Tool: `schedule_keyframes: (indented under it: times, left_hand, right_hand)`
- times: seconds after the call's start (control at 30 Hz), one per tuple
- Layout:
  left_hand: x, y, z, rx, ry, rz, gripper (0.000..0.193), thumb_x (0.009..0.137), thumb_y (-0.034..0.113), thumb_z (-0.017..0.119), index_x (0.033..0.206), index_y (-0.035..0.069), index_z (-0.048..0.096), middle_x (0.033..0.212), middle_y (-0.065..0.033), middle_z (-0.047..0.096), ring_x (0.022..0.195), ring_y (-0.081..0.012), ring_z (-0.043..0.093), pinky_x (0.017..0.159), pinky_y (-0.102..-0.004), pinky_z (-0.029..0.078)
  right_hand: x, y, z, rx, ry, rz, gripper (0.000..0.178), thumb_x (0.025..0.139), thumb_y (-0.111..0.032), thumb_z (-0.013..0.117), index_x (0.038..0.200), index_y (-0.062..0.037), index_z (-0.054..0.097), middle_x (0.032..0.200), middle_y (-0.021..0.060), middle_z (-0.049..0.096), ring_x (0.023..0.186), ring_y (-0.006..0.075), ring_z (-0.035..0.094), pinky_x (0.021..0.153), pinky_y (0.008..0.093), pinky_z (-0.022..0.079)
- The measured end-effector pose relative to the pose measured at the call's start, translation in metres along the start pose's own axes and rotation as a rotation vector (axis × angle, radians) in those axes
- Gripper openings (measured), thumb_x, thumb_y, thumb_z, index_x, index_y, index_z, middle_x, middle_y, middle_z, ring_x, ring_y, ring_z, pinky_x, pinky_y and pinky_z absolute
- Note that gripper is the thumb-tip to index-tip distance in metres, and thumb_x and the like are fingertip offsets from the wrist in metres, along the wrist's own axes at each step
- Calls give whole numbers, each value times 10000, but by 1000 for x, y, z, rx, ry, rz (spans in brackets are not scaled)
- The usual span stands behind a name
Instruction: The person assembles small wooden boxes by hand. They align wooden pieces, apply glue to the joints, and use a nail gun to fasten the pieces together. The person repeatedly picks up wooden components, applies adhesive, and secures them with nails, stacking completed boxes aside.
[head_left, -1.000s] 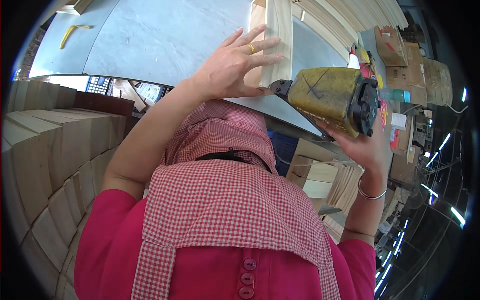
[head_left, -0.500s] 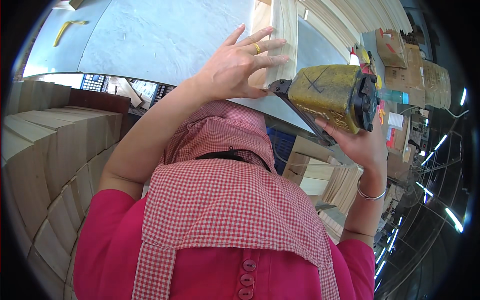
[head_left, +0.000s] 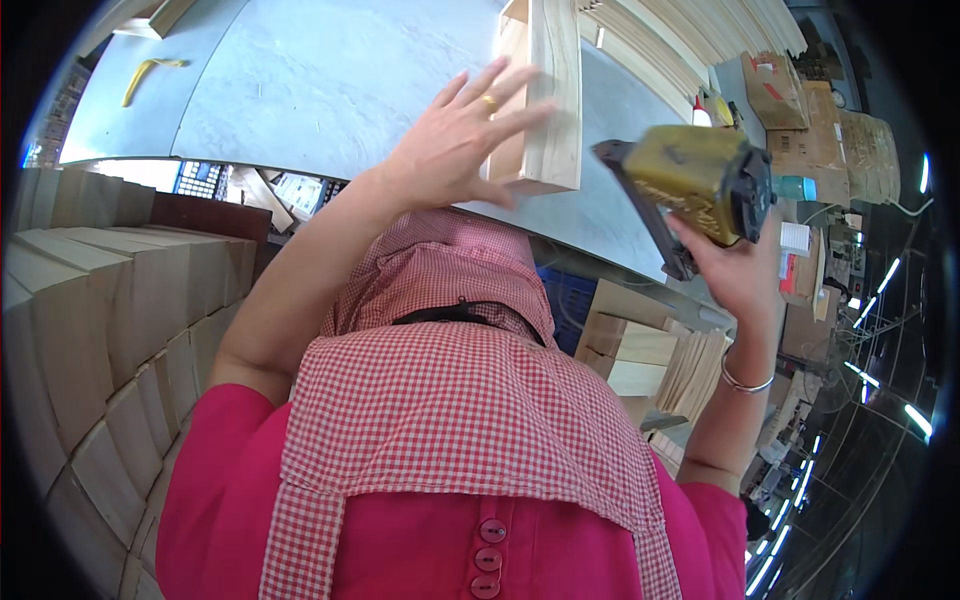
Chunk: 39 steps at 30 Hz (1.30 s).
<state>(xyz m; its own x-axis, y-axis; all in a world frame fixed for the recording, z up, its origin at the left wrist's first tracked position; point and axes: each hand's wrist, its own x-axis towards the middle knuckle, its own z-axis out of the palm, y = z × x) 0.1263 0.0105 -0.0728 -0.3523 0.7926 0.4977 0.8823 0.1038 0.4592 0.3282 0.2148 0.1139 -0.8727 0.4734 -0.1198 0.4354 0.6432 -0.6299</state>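
Note:
My right hand (head_left: 728,262) grips a worn yellow and black nail gun (head_left: 685,178) by its handle. The gun hangs over the table, its nose pointing left and apart from the wood. A pale wooden box frame (head_left: 556,110) stands on the grey tabletop (head_left: 330,70), its near corner by the table's front edge. Fingers spread, my left hand (head_left: 455,140) hovers at the left side of this frame and holds nothing. It is slightly blurred, and I cannot tell whether a fingertip touches the wood.
Long thin wooden strips (head_left: 700,30) lie stacked at the far right of the table. A yellow hooked tool (head_left: 145,78) rests at the far left. Piled wooden boxes (head_left: 110,310) fill the left side. Cardboard boxes (head_left: 810,130) and a teal-capped bottle (head_left: 795,188) are at right.
The nail gun has drawn back to the right, away from the frame's near corner. My left hand has eased off the frame's top edge toward the left.

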Motion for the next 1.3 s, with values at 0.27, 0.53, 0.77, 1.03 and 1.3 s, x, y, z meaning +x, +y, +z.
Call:
schedule_keyframes:
  times: [0.27, 0.53, 0.77, 1.03, 1.3]
  left_hand:
    - [7, 3, -5, -1175, -63, -790, 775, 973, 317, 689, 1552, -25, 304, 1463, -193, 509, 1343, -269, 502, 1110, -415, 426]
    - [69, 6, 2, -1406, -88, -815, 555, 991, 108, 610, 1480, -33, 389, 1295, -121, 617, 1146, -199, 633, 983, -360, 520]
    - [67, -6, -33, -1408, -235, -851, 564, 944, 31, 599, 1474, -32, 418, 1285, -143, 626, 1149, -204, 638, 999, -368, 517]
    - [84, -36, -84, -1139, -604, -898, 621, 799, 33, 634, 1404, -58, 530, 1297, -115, 644, 1219, -195, 589, 1073, -328, 435]
    - [116, -63, -92, -261, -703, -609, 498, 872, 104, 588, 1361, 18, 619, 893, -94, 697, 857, -166, 618, 804, -318, 510]
  right_hand:
    - [-25, 200, -28, -526, 274, 151, 545, 868, -86, 687, 1372, 15, 507, 940, 248, 703, 868, 436, 692, 775, 488, 538]
    - [-23, 301, -14, -749, 379, 488, 738, 876, -76, 691, 1524, -32, 342, 1200, 283, 617, 1073, 455, 636, 903, 527, 521]
    - [-9, 305, -19, -696, 350, 445, 646, 884, -213, 728, 1454, -42, 476, 1097, 271, 672, 1042, 442, 656, 873, 514, 535]
    - [20, 286, -80, -586, 170, 434, 311, 865, -321, 708, 1091, -107, 727, 1035, 201, 722, 978, 404, 683, 858, 505, 541]
    - [108, 332, -127, -291, 521, 230, 251, 882, -290, 683, 940, -53, 746, 868, 176, 729, 883, 369, 706, 788, 467, 547]
